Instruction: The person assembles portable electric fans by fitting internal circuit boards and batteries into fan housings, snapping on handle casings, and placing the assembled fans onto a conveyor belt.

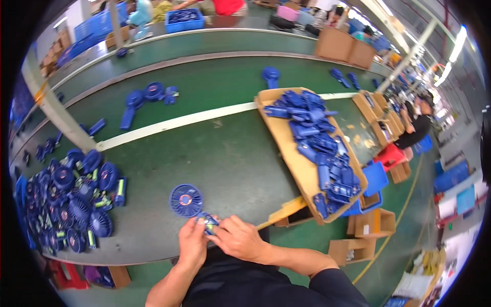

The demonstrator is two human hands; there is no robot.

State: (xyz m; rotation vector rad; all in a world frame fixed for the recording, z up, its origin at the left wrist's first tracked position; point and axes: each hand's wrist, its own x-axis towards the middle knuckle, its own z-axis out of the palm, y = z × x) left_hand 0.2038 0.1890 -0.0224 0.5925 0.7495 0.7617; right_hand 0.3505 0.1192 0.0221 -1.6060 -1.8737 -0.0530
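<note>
Gripping a blue plastic handheld fan with a round caged head by its handle, the left hand is nearer that head, just beyond its fingertips over the dark green tabletop. The fan's long axis slants down-right toward the right hand, pinched narrowly on the handle.

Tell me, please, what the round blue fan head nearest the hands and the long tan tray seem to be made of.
Round blue fan head: probably moulded plastic, fairly smooth, given its thin, regular ribs.
Long tan tray: likely matt cardboard, judging by its plain, dull surface.
</note>
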